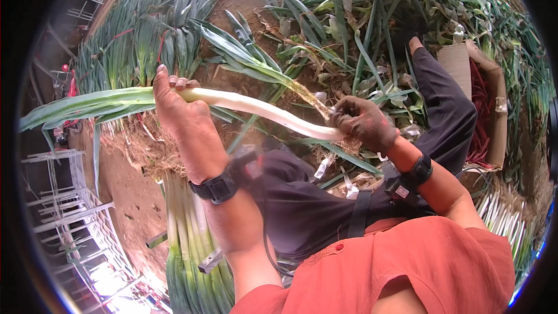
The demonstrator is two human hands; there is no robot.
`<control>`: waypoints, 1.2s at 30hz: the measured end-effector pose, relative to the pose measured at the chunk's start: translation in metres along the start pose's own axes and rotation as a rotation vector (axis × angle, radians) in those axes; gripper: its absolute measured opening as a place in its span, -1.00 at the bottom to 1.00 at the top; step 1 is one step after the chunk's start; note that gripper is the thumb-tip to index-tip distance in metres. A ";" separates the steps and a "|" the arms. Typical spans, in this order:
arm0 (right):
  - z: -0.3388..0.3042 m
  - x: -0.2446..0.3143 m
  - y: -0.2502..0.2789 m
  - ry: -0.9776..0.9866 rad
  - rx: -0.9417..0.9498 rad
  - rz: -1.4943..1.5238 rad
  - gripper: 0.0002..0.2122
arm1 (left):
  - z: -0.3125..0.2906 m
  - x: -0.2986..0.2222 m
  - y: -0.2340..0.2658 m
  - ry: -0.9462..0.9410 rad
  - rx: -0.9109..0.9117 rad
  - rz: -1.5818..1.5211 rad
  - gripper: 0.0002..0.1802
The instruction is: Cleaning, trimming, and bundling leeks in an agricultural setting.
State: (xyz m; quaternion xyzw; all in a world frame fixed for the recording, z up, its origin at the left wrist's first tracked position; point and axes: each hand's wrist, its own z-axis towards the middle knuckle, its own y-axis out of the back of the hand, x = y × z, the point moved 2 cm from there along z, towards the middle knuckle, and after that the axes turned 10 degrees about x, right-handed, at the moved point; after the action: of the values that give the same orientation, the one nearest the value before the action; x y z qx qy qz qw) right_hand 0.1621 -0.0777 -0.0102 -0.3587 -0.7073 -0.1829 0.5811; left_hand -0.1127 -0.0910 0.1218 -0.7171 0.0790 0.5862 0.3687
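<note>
A long leek [250, 103] stretches across in front of me, its white stalk bare and its green leaves hanging off to the left. My left hand [185, 113] is closed round it where white turns green. At the root end, my right hand [367, 125] has its dirty fingers closed on the thin end of a brown, soiled outer sheath [308, 96]. That sheath runs up and left into green leaves [238, 52]. The leek's root end touches or lies just beside the right hand; the fingers partly hide it.
Leek bundles with red ties [139, 40] lie at the far left; another bundle [197, 227] lies near my left forearm. Loose leaves [349, 29] cover the ground ahead. A cardboard box [497, 99] with red strands stands beside my leg. A white metal rack [75, 197] is at left.
</note>
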 end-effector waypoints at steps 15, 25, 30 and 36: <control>-0.001 0.020 -0.009 -0.080 0.356 -0.348 -0.80 | -0.008 0.004 -0.009 0.028 0.045 -0.143 -0.76; -0.005 0.016 -0.010 -0.130 0.169 -0.352 -0.83 | -0.007 0.005 -0.010 0.011 0.029 -0.150 -0.77; 0.000 -0.011 0.003 -0.104 -0.050 0.003 -0.75 | 0.016 0.009 0.005 0.017 0.034 -0.205 -0.77; 0.001 -0.028 0.023 0.106 0.103 1.125 -0.74 | 0.018 0.009 0.020 -0.046 -0.055 -0.050 -0.77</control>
State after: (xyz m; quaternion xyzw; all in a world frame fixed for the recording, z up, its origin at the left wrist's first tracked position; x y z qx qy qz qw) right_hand 0.1800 -0.0698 -0.0408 -0.6417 -0.3851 0.1718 0.6407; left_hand -0.1353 -0.0911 0.1046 -0.7152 0.0365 0.5950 0.3649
